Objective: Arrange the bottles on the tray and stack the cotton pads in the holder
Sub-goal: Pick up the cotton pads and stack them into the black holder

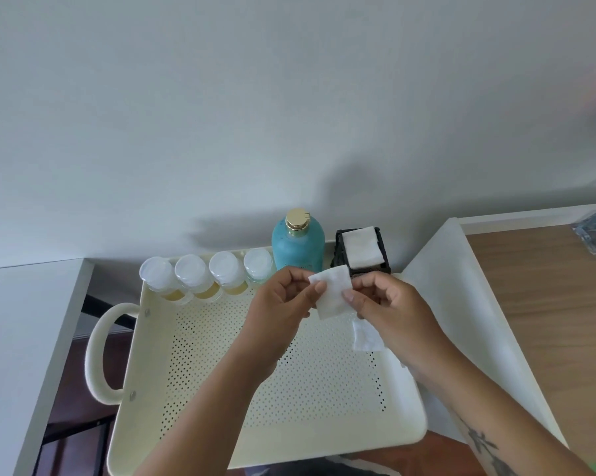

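A cream perforated tray (172, 365) holds a back row of several small clear bottles (190, 276) with pale liquid and a tall teal bottle (298, 243) with a gold cap. A black holder (363, 250) at the tray's back right corner has white cotton pads (361, 249) stacked in it. Above the tray, my left hand (282, 304) and my right hand (389, 310) both pinch one square white cotton pad (332, 297). Another cotton pad (365, 336) hangs below my right hand, held in its lower fingers.
A white wall rises right behind the tray. A wooden tabletop (547, 304) with a white raised edge lies to the right, and a clear box (595, 231) stands at its far corner. A white surface (21, 338) sits to the left, with a dark gap between.
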